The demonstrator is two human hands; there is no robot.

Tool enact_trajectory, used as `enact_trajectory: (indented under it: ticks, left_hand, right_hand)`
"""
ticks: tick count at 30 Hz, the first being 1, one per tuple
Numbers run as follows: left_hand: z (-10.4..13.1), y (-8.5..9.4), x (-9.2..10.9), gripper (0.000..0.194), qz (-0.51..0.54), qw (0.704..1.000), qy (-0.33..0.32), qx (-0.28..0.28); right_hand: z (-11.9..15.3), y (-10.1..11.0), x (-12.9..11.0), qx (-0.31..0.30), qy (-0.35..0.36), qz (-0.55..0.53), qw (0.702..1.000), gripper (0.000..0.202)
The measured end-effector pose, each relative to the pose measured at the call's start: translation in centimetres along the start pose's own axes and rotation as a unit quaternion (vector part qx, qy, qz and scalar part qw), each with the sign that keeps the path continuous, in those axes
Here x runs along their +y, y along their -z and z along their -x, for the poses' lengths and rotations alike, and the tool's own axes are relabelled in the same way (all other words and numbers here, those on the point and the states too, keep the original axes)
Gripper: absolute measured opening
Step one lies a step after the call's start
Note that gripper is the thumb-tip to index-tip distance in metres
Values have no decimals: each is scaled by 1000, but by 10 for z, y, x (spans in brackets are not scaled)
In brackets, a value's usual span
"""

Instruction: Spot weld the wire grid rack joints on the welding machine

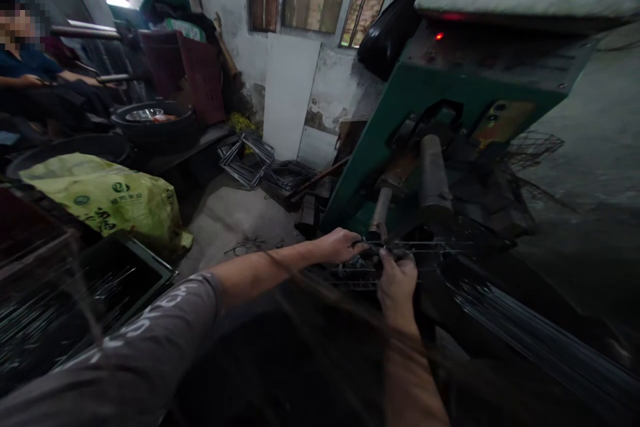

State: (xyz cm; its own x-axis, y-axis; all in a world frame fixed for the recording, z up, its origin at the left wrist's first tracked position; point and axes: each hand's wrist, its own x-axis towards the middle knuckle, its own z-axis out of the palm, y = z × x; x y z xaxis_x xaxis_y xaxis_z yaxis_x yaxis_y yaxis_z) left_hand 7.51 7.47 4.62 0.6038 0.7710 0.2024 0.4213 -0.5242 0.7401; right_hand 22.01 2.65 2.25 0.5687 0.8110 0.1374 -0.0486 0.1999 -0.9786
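Note:
Just below the electrodes of a green machine (360,127), which looks like a spot welder, both my hands are at a dark metal wire frame (357,285). My left hand (343,245) comes in from the left, its fingers closed on the frame's wire. On the near side, my right hand (397,278) is closed too, thumb up, pinching the wirework. The lower electrode rod (381,210) ends right above the fingers. Dim light and blur hide the exact contact between fingers and wires.
Long metal rods (540,333) lie in a bundle at right. Square wire frames (247,160) are piled on the floor near the wall. A yellow-green sack (110,197) and a crate of wires (150,257) stand left. Another person (40,70) sits far left.

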Motion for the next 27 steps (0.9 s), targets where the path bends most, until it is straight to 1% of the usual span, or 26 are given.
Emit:
enact_trajectory:
  ticks: [4, 10, 13, 16, 20, 25, 27]
  left_hand:
    - [2, 2, 3, 35, 23, 1000, 5, -9]
    - [-4, -5, 10, 33, -22, 1000, 20, -8]
    - [-12, -10, 12, 34, -35, 999, 5, 1]
    - [-19, -15, 12, 36, -34, 999, -1, 7]
    - [-22, -16, 11, 35, -39, 999, -1, -3]
    - [-21, -15, 11, 37, -40, 999, 6, -9]
    - [-22, -16, 11, 36, -36, 999, 4, -14]
  right_hand:
    - [7, -1, -5, -6, -31, -26, 999, 42]
    - [14, 12, -4, -19, -55, -11, 998, 39]
    - [14, 16, 0, -16, -80, -29, 996, 42]
    - [13, 19, 6, -6, -104, -41, 994, 40]
    - [13, 23, 14, -21, -119, -59, 991, 39]
    - [12, 26, 12, -20, -125, -38, 991, 38]
    - [7, 23, 8, -39, -134, -34, 990, 37]
